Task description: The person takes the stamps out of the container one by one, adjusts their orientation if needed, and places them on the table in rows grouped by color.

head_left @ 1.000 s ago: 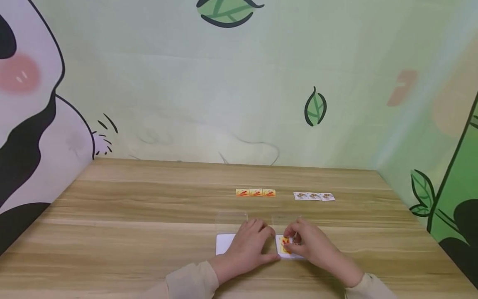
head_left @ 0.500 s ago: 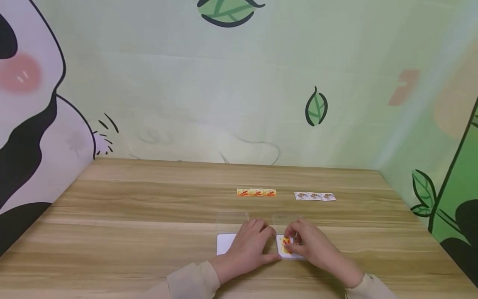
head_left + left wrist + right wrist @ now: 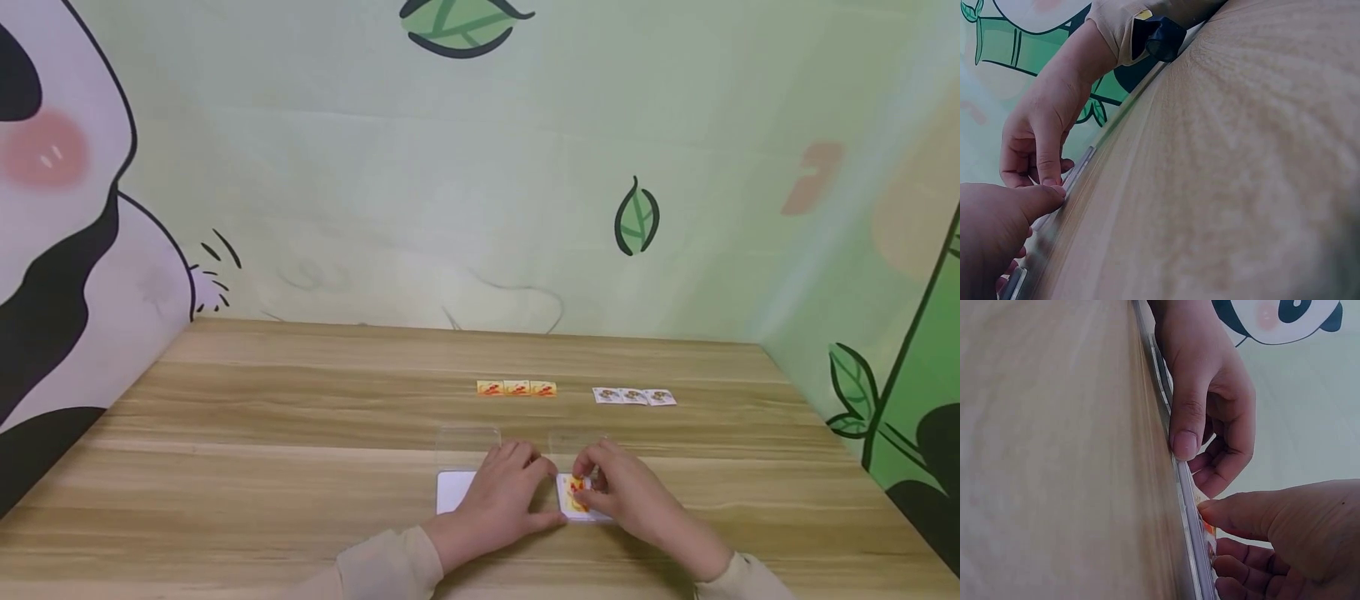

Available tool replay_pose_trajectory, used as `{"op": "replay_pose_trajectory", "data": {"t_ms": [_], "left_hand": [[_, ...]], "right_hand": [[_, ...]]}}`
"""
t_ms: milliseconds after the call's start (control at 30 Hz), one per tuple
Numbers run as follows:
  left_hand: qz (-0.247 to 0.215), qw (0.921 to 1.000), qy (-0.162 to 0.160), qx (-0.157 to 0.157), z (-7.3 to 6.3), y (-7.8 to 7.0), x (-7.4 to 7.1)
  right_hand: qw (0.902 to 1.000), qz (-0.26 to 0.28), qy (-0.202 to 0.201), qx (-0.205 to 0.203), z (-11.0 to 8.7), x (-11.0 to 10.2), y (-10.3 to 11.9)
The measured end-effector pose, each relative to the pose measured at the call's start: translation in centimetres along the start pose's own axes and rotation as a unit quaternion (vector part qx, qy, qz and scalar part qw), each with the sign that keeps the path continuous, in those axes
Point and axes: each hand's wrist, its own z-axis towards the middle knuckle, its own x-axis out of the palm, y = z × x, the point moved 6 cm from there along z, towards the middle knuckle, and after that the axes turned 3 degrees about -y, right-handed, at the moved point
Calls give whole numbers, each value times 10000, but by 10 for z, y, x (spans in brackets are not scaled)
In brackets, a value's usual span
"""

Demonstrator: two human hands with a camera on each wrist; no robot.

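Observation:
A flat clear case [image 3: 587,518] with a white inside lies on the table in front of me, its transparent lid [image 3: 577,446] folded back. On the white lies a small yellow picture card [image 3: 576,502] with a red print, partly covered by fingers. My right hand [image 3: 633,496] pinches at this card with thumb and fingertips; the case's right part is hidden beneath it. My left hand [image 3: 504,492] holds the case's left edge, thumb at the near corner and index finger at the far one. In the right wrist view the left thumb [image 3: 1185,444] presses the case's side.
A second clear case with a white inside [image 3: 452,490] lies to the left, partly under my left hand. Farther back are a row of yellow picture cards [image 3: 517,388] and a row of white picture cards [image 3: 633,397]. A printed wall [image 3: 337,167] stands behind the table.

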Motion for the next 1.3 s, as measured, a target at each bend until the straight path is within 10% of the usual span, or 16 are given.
{"op": "replay_pose_trajectory", "data": {"t_ms": [1300], "left_hand": [[10, 9999, -152, 78, 0, 1, 2]], "right_hand": [[9996, 41, -202, -167, 3, 5, -2]]}}
